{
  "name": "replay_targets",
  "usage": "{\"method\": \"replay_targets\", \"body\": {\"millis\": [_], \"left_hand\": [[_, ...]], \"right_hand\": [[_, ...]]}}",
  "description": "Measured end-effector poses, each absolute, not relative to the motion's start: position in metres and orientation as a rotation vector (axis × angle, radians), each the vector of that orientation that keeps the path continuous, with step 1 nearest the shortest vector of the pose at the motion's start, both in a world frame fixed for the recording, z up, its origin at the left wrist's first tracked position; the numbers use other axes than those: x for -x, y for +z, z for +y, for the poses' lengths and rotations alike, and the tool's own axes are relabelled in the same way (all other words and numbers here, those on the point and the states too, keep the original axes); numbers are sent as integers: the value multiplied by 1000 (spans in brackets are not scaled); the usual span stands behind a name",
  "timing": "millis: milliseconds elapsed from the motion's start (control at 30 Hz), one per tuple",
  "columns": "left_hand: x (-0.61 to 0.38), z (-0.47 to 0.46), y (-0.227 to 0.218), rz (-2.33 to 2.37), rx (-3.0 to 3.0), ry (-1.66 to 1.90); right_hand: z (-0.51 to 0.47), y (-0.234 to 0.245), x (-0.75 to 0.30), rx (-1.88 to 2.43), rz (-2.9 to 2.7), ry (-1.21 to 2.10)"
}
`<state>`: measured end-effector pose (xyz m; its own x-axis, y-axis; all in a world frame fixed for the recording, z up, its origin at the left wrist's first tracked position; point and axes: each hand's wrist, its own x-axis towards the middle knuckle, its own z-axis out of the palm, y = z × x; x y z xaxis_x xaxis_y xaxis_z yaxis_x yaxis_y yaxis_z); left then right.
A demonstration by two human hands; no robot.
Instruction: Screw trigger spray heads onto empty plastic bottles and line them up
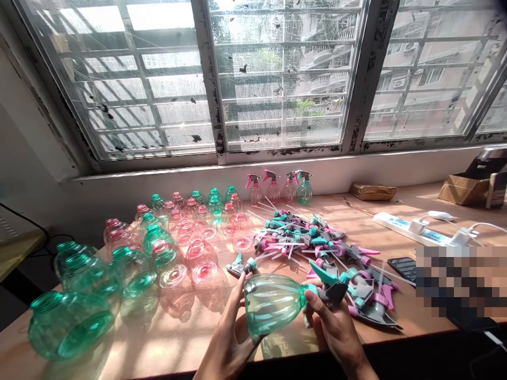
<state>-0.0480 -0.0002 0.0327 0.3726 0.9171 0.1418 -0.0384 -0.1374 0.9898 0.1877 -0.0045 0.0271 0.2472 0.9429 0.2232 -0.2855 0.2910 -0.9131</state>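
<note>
Green bottle (273, 306) is held sideways over the table (166, 345), its base cupped in the left hand (232, 338); the right hand (336, 327) pinches the spray head (335, 293) at its collar (311, 288). Screwing-on seems the step; the next move calls for twisting against a steady base.

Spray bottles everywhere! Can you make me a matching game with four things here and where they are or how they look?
Things:
1. Sideways green bottle
2. Heap of loose spray heads
3. Row of four upright spray bottles
4. Power strip

Clues:
A. White, with plugs in it
B. Near the wall under the window
C. Held between the left hand and the right hand
D. Tangled together in pink, teal and grey

Right pairs: 1-C, 2-D, 3-B, 4-A
</note>
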Motion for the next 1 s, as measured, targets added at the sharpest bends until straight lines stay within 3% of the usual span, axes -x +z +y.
{"method": "replay_targets", "body": {"millis": [1000], "left_hand": [[46, 2, 38, 849, -1456, 1003]], "right_hand": [[-7, 29, -187, 897, -934, 975]]}}
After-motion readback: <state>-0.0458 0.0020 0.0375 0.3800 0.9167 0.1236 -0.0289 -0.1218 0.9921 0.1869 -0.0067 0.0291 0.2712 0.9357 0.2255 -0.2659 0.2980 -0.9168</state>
